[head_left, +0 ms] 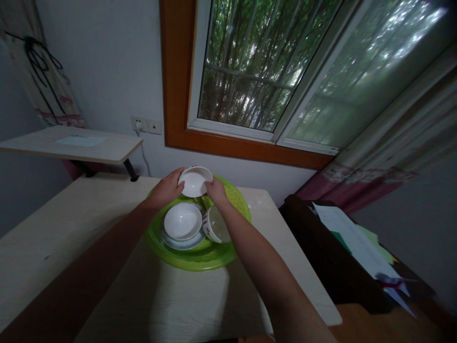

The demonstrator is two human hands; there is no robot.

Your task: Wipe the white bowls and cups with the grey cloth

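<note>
A white bowl (195, 183) is held between my two hands over the far part of a round green tray (200, 263). My left hand (167, 189) grips its left rim, thumb on the inside. On the opposite rim, my right hand (216, 191) is closed with its fingers partly hidden. Nearer to me, another white bowl (183, 221) rests on a plate (183, 244). Beside it a bowl with red marks (214, 226) lies tilted, partly covered by my right forearm. Thin yellowish sticks, perhaps chopsticks (204, 202), show just below the held bowl.
The tray stands on a pale wooden table (185, 300). A small raised shelf (71, 147) with a paper on it is at the left. Behind are a wall socket (139, 124) and a window (264, 66). Papers (357, 238) lie on a dark piece of furniture at right.
</note>
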